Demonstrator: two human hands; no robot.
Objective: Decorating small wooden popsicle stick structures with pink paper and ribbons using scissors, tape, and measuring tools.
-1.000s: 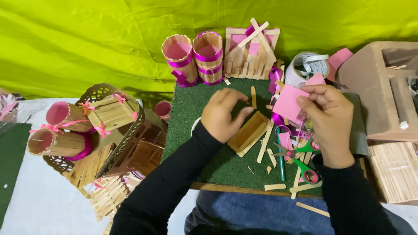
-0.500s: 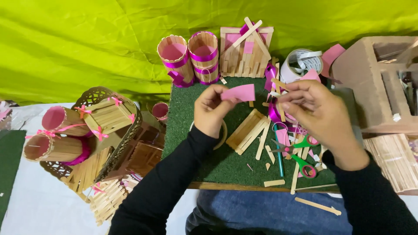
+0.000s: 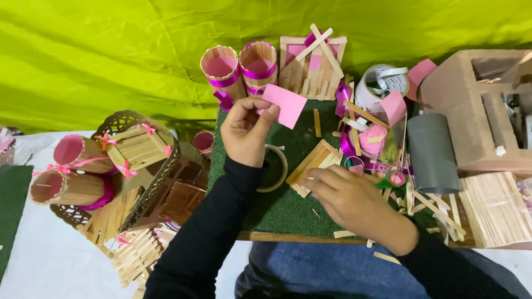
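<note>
Pink rectangular paper card [image 3: 285, 105] is pinched in the left hand [image 3: 246, 133] above the green turf-covered counter [image 3: 288, 207]; the right hand [image 3: 346, 199], fingers loose, is laid on the flat wooden-stick panel [image 3: 317, 163], apparently steadying it for card placement.

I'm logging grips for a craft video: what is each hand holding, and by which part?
The left hand pinches a pink paper piece by its lower left edge. The right hand holds nothing; its fingers rest on the stick panel.
</note>
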